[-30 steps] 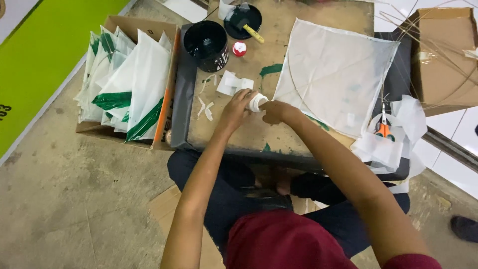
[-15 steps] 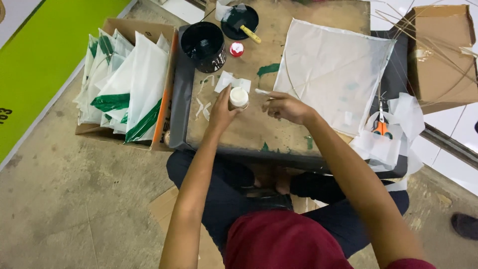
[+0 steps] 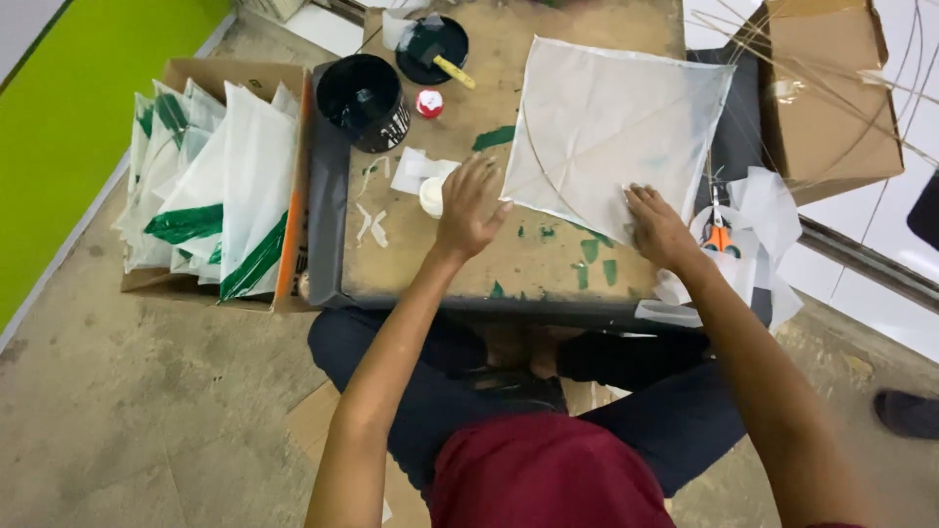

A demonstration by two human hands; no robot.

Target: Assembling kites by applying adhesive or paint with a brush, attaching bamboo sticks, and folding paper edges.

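1. Pressing flat, the right hand [image 3: 657, 227] spreads its fingers on the white diamond-shaped paper kite [image 3: 611, 122] lying on the worn brown table [image 3: 509, 264].
2. Left hand [image 3: 468, 207], fingers splayed wide, hovers over a small white glue pot [image 3: 431, 196].
3. Kite looks light, thin, tearable; best held by its stick-braced edges.

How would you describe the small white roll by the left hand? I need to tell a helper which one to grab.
Start at the low brown worktable and find the black bucket at its far left. Just nearer the person lies the small white roll, partly under the left hand. Unlike the flat paper scraps beside it, it is round and thick.
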